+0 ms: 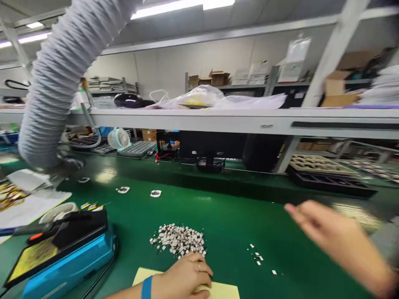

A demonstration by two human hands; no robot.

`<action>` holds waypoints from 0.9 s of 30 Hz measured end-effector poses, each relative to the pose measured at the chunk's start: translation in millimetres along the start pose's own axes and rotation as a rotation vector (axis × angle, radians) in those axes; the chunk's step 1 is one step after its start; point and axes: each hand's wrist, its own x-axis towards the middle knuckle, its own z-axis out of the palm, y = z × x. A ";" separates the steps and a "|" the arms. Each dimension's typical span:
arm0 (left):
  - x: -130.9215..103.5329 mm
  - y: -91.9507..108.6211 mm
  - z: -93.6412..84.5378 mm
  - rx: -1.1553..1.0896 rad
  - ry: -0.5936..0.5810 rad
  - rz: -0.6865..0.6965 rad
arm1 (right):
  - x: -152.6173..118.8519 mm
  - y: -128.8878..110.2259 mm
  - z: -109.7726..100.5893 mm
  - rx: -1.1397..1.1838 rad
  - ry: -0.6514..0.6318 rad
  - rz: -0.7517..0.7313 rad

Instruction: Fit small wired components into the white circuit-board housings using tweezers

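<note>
My left hand (187,276), with a blue band at the wrist and a ring, rests on a yellow sheet (224,290) at the bottom edge. Its fingers are curled and pressed together; whatever may be under them is hidden. Just beyond its knuckles lies a pile of small whitish square pieces (181,238) mixed with dark bits. My right hand (327,232) is raised over the right side of the green bench, smeared by motion. A few loose white pieces (257,257) lie on the bench between the hands.
A blue soldering-iron stand (71,257) with a yellow sponge sits at the left. A grey ribbed duct (52,83) hangs above it. Farther back are white-rimmed parts (155,193), a small fan (119,138), a monitor (212,145), stacked trays (327,174) and an overhead shelf (187,120).
</note>
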 end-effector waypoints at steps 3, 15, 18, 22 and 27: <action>-4.7 10.0 -10.2 0.113 -0.104 0.116 | -76.4 3.5 62.0 0.013 -0.276 -0.110; -7.6 14.5 -1.1 0.149 -0.147 0.108 | -137.0 8.0 82.1 -0.123 -0.401 0.036; -8.2 14.8 0.7 0.128 -0.170 0.085 | -133.5 -2.4 86.5 -0.102 -0.440 0.009; -5.3 18.5 -5.4 0.134 -0.187 0.091 | -135.5 0.8 85.1 -0.001 -0.470 0.171; 17.1 -1.1 -34.3 0.051 -0.141 -0.094 | -127.3 5.5 73.7 0.324 -0.344 0.615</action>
